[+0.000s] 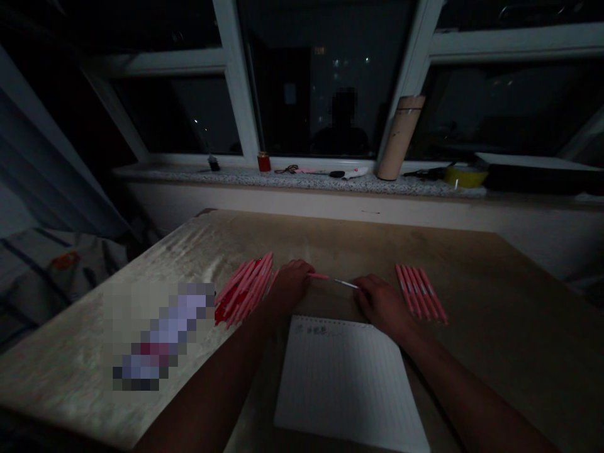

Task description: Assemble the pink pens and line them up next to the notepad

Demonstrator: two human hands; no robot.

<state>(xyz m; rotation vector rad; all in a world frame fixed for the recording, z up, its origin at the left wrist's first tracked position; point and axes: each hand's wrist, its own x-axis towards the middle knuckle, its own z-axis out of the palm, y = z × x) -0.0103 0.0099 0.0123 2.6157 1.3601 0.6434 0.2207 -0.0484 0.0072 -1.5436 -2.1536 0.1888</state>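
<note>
My left hand [295, 280] is closed on one end of a pink pen [318, 276], which points to the right. Opposite it, my right hand [380, 302] pinches a slim whitish pen part [346, 284], roughly in line with the pink pen. Whether the two pieces touch is too dim to tell. Beside my left hand lies a loose pile of pink pens [245, 286], with something red under them. Several more pink pens [419, 292] lie side by side in a row to the right of my right hand. A lined notebook page [346, 384] with handwriting at its top lies below both hands.
The table [340, 239] reaches to the wall under a dark window. A blurred-out, purplish long object [165, 333] lies at the left. On the sill stand a cardboard tube [401, 138], a small red jar [263, 162] and a yellow tape roll [465, 176].
</note>
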